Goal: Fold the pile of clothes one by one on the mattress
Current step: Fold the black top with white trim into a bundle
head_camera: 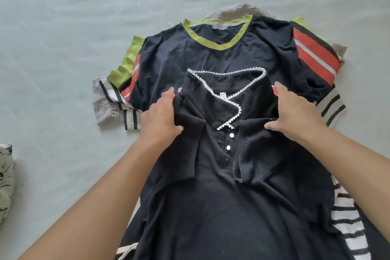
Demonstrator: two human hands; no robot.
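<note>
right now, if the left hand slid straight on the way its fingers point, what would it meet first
The left hand would likely cross the navy t-shirt first, just missing the polo collar.

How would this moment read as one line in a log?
item: black collared top | left hand: fingers straight, thumb on shoulder fold | right hand: same, other shoulder | beneath: navy T-shirt | surface: mattress
</note>
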